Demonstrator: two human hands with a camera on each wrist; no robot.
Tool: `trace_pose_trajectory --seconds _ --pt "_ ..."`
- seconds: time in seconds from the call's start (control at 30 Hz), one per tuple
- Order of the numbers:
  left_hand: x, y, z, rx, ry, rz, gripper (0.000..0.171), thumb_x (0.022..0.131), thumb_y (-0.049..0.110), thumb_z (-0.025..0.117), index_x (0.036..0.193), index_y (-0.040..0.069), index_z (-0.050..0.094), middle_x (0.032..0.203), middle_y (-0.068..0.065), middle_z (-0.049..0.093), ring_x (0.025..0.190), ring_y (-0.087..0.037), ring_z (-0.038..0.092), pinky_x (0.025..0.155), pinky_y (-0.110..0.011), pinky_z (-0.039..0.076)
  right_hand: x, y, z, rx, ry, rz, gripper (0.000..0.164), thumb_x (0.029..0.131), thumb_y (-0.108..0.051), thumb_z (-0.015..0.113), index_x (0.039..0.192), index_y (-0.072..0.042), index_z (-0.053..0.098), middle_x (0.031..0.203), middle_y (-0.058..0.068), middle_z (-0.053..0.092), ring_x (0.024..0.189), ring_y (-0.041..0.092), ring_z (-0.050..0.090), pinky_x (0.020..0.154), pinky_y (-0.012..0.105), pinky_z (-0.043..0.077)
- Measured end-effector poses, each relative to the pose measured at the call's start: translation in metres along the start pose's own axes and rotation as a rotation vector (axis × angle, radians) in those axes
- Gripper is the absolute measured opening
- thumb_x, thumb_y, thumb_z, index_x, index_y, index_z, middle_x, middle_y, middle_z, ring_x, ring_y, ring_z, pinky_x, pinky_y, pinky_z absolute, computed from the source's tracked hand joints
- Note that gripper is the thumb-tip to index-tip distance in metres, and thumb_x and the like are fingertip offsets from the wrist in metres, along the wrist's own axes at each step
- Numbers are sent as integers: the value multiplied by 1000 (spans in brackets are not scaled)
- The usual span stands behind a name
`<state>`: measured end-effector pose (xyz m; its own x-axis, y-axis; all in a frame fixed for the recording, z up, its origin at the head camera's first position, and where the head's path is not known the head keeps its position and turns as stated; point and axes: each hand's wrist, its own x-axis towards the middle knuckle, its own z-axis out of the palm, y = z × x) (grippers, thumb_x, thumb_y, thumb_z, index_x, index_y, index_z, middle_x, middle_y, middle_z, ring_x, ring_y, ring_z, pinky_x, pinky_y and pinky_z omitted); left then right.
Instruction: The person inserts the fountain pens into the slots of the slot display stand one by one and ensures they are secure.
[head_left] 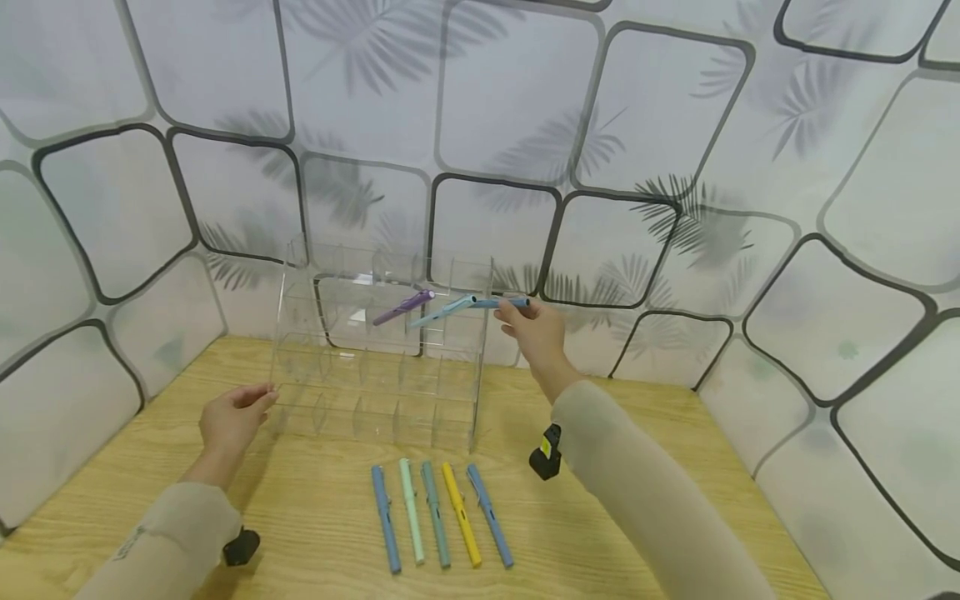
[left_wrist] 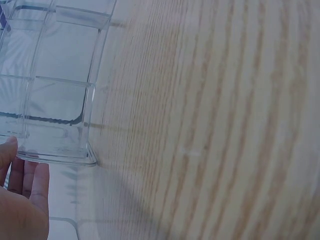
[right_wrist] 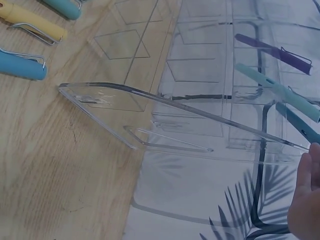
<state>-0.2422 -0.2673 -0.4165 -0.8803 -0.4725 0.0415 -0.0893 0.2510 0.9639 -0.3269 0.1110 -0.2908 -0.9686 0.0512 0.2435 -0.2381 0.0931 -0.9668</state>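
Note:
A clear acrylic display rack [head_left: 378, 417] with tiers of small compartments stands on the table. My left hand [head_left: 232, 421] pinches its left side edge; in the left wrist view the thumb and fingers lie on either side of the panel. At the rack's upper right, my right hand [head_left: 536, 333] holds a blue pen [head_left: 487, 303] near its end. That pen lies slanted in an upper tier, beside a light blue pen [head_left: 446, 311] and a purple pen [head_left: 403, 307]. The right fingertips are partly cut off in the right wrist view.
In front of the rack lie several capped pens in a row: a blue pen [head_left: 386, 518], a mint pen [head_left: 412, 510], a teal pen [head_left: 435, 514], a yellow pen [head_left: 461, 514] and another blue pen [head_left: 490, 515]. A patterned curtain [head_left: 502, 92] surrounds the wooden table [head_left: 315, 533].

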Motion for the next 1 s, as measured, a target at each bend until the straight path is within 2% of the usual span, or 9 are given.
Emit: trace_pose_trajectory --seconds 0.23,0.5,0.6,0.8,1.0 --pt "1 -1 0 4 -6 -3 40 93 19 64 123 -7 59 91 14 63 70 12 54 71 -15 55 1 -6 8 -77 16 0 26 92 -15 66 112 1 67 102 17 68 93 24 67 75 24 57" --pt "0 -1 0 18 0 4 39 93 18 64 123 -7 59 93 11 63 69 12 54 70 -15 55 1 -4 12 -209 -11 20 25 93 -22 65 108 -3 69 99 13 69 91 25 68 76 26 57" --pt "0 -2 1 24 5 6 39 93 18 64 122 -7 59 92 10 64 68 12 54 68 -14 54 2 -3 13 -232 -15 33 25 92 -23 66 109 -4 70 98 12 70 88 24 68 78 29 57" --pt "1 -3 1 16 12 3 38 92 18 65 121 -8 60 88 13 63 67 12 55 67 -13 54 3 -3 16 -241 -11 41 25 92 -23 66 110 -6 69 99 11 69 91 25 67 75 25 57" --pt "0 -1 2 18 19 -1 39 92 18 66 120 -8 60 93 7 66 67 11 55 66 -14 54 4 -4 18 -256 -22 54 27 93 -22 65 113 -5 68 103 12 68 96 29 66 74 24 57"
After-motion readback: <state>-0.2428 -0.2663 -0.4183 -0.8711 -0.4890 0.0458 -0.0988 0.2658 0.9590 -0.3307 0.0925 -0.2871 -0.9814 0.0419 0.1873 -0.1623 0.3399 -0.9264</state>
